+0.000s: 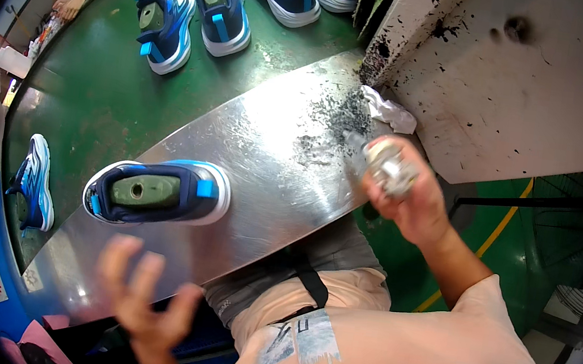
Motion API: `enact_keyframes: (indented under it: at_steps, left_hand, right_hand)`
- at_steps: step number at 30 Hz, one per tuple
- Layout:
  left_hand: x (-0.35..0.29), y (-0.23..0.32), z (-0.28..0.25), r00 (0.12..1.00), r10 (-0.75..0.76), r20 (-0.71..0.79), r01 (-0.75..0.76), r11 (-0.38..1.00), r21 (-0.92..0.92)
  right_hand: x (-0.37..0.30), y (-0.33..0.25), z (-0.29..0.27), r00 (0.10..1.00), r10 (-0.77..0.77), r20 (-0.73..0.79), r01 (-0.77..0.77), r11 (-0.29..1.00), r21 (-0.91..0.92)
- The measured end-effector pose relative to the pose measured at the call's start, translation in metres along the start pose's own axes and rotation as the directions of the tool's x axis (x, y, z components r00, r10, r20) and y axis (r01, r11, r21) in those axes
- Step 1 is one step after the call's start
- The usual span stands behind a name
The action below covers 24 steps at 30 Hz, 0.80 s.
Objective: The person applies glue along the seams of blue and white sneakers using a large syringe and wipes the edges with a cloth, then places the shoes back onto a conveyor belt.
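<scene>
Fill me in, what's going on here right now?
The right hand grips a small, pale container, too blurred to identify, near a crumpled white wad. The left hand is open with nothing in it, close to a navy-and-blue shoe standing sole-down on the metal surface. Other shoes stand on the green tabletop.

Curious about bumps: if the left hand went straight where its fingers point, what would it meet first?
Probably the shoe on the metal sheet, though the left hand may pass above it.
</scene>
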<state>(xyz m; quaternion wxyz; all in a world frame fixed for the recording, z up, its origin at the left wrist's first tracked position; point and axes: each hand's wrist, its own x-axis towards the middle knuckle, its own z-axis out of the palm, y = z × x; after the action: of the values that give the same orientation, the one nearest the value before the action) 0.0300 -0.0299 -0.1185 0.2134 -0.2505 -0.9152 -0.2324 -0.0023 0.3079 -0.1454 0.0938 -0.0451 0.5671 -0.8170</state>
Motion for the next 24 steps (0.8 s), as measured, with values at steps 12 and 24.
enact_keyframes:
  at_steps: [12, 24]
  left_hand:
    - [0.107, -0.073, 0.002, 0.907, -0.134, 0.4, 0.226, 0.955, -0.193]
    - [0.091, -0.092, -0.006, 0.985, 0.011, 0.17, 0.018, 0.986, -0.165]
  right_hand:
    - [0.05, -0.012, -0.024, 0.968, 0.206, -0.145, -0.162, 0.951, 0.265]
    - [0.049, 0.054, -0.039, 0.968, -0.081, -0.239, 0.002, 0.949, -0.315]
